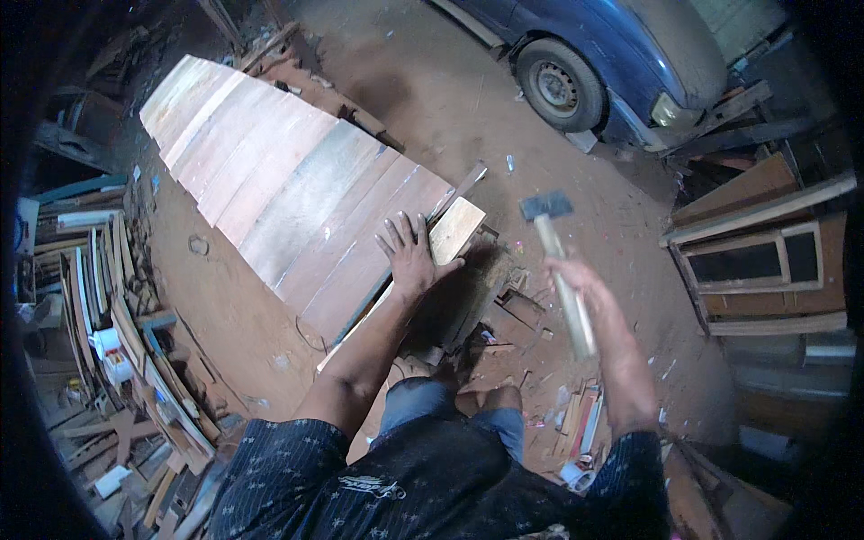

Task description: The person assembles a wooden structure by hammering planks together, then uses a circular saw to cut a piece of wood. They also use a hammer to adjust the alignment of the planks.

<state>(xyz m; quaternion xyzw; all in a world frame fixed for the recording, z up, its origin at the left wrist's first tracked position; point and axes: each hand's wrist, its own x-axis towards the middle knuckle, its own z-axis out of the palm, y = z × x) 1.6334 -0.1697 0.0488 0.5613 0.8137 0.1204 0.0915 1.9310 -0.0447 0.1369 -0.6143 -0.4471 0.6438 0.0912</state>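
Note:
My left hand [412,263] lies with fingers spread on the near right end of a long panel of joined wooden planks [297,198]. Its thumb reaches to the lower edge of a pale wood block [456,230], which sticks out past the panel's end. Out to the right, my right hand [580,277] is raised in the air, closed around the wooden handle of a hammer [576,317]. The dark hammer head points up and away from me, apart from the block. Motion slightly blurs the hammer and the right forearm.
A blue vehicle [621,63] stands at the far right on the dirt floor. Piled wood strips [135,333] and a white container [112,355] lie left. A wooden frame [765,261] leans on the right. Scrap pieces [580,418] lie near my legs.

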